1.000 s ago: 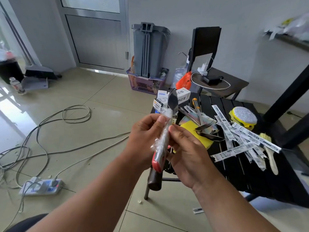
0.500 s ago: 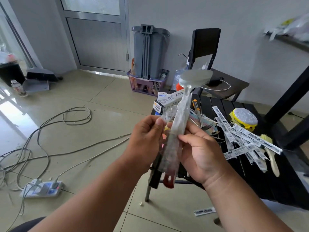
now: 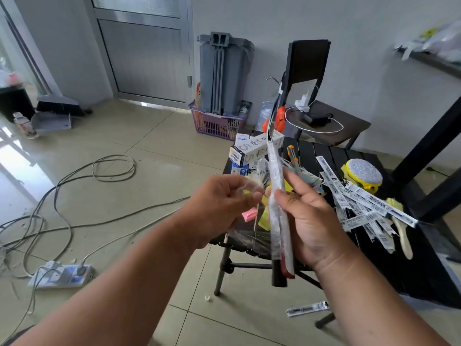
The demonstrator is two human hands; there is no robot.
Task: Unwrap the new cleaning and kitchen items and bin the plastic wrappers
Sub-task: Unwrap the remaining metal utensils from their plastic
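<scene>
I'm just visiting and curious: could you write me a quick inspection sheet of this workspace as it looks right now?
Surface: black slatted table, crowded.
Job's things: wrapped utensil held upright, edge-on; loose clear wrapper beside it.
Clutter: small boxes, label strips, round scourer, brush.
Hands: right hand grips the utensil; left hand pinches the wrapper.
Cables: several cables and a power strip on the floor.
Surroundings: grey bin, purple basket, chair, dustpan, door.
</scene>
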